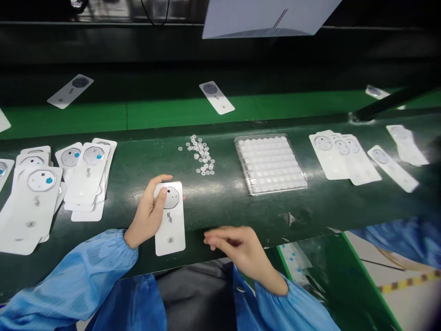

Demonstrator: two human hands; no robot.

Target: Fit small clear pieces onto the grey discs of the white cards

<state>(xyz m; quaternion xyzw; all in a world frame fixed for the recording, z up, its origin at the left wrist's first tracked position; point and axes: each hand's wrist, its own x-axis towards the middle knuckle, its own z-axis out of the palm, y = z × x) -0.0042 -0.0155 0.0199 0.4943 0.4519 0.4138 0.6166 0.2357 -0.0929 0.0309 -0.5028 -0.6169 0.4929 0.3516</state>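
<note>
My left hand (148, 211) grips the top of a white rounded panel (171, 234), its thumb on the front near a pale octagonal area with small holes. Dark lettering and a small round mark sit lower on the panel. To the right, my right hand (241, 248) hovers by the bench's front edge, apart from the panel. Its thumb and fingertips are pressed together; whether anything small is between them is hidden. Beyond the hands lies a loose scatter of small clear round discs (203, 156). Beside them is a clear plastic tray (255, 191) with rows of white round pieces.
Stacks of white panels (86, 179), some with blue dots, lie at left. More panels (330, 161) overlap at right. Single panels (217, 97) rest on a green belt (155, 115) behind. A strip with blue dots (292, 259) lies below the bench edge, near another person's blue sleeve (406, 239).
</note>
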